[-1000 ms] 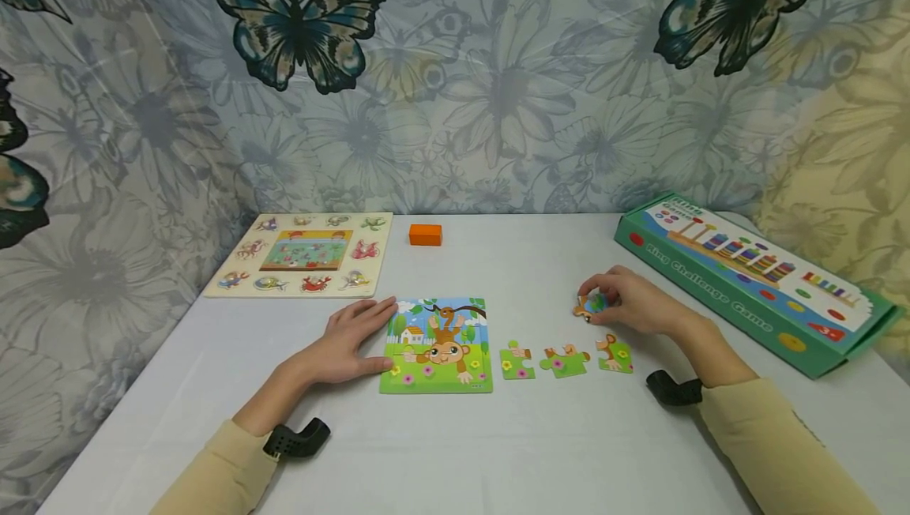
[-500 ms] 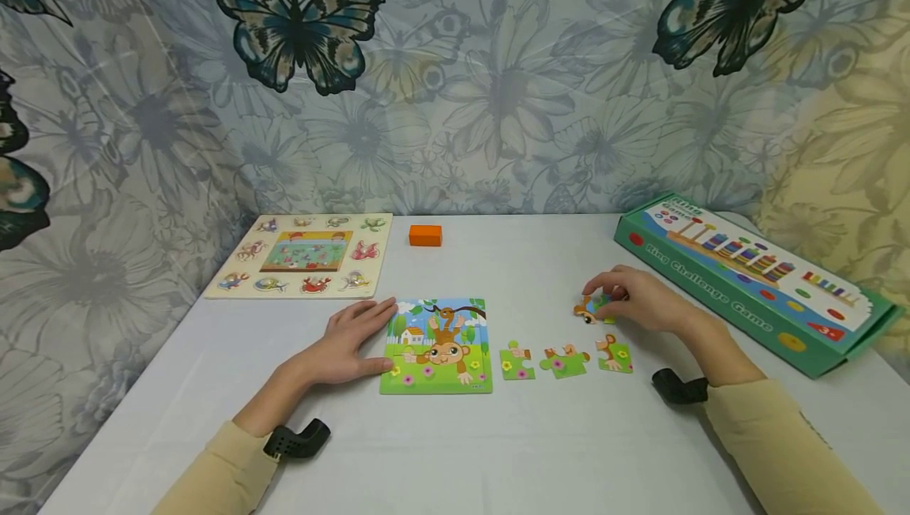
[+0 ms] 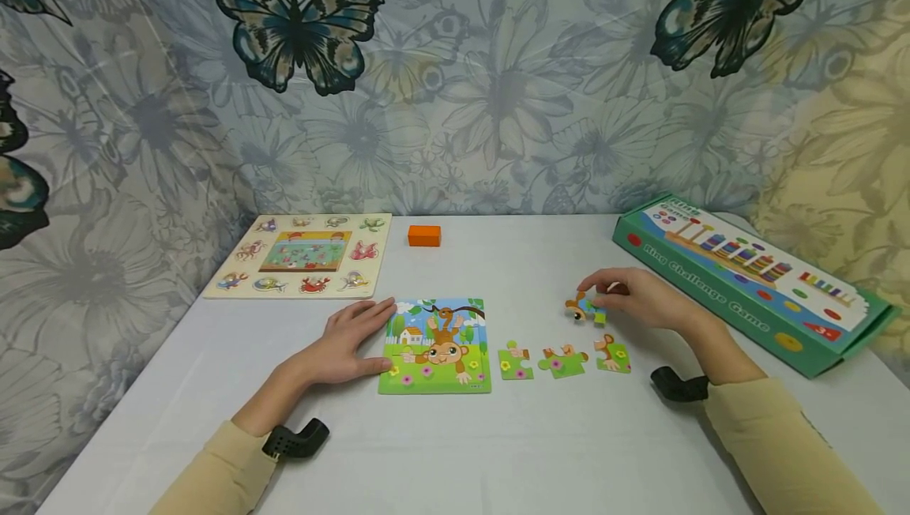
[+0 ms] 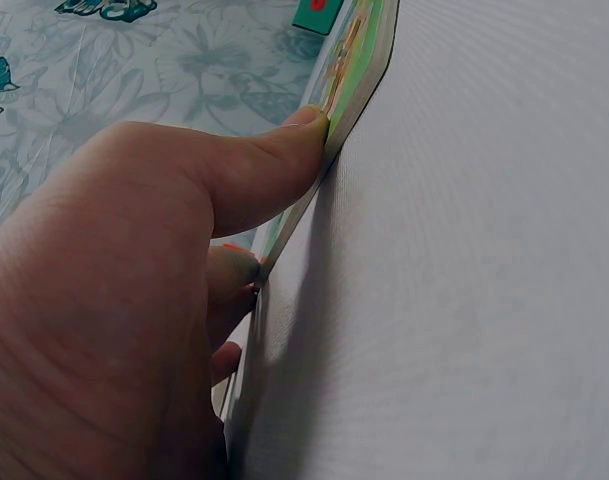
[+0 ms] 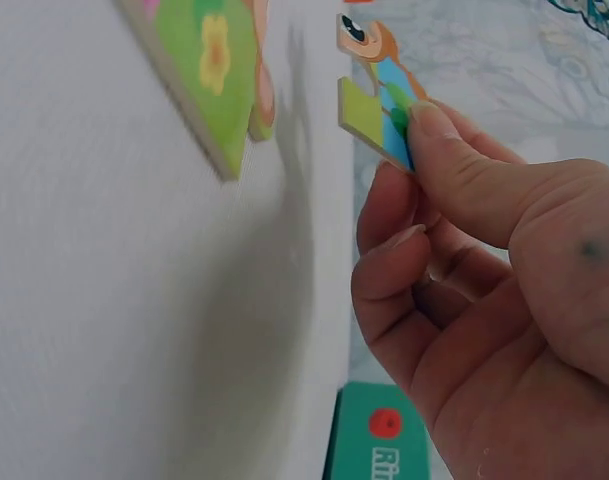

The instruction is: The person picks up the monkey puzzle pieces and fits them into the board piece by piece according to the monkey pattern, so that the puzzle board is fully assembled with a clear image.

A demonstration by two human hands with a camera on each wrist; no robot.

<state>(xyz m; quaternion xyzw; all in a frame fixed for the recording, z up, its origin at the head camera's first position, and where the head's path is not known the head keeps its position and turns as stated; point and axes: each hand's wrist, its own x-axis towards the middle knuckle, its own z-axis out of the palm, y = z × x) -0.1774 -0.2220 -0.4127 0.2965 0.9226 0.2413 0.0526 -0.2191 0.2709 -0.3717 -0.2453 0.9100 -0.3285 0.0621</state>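
My left hand [image 3: 348,345] lies along the left edge of a square monkey picture puzzle [image 3: 444,349], fingers extended. In the left wrist view its thumb [image 4: 274,160] rests on the puzzle's edge. My right hand [image 3: 640,298] pinches a jigsaw piece [image 5: 384,90] between thumb and fingertips; it shows an orange-brown face part with an eye, blue, and green. In the right wrist view this piece is tilted, apart from the white table. Just below, in the head view, lie three green loose pieces in a row: a left one [image 3: 515,363], a middle one [image 3: 564,363] and a right one [image 3: 613,355].
A cream board with sea animals [image 3: 362,278] lies at the back left. Beside it sits an orange block [image 3: 424,236]. A long green game box [image 3: 746,286] stands slanted at the right, behind the right hand. Patterned butterfly cloth rises behind the white table [image 3: 455,452].
The jigsaw piece in my right hand has turned and shifted slightly left, with more of its picture showing. The right hand has moved slightly right. My left hand stays on the puzzle.
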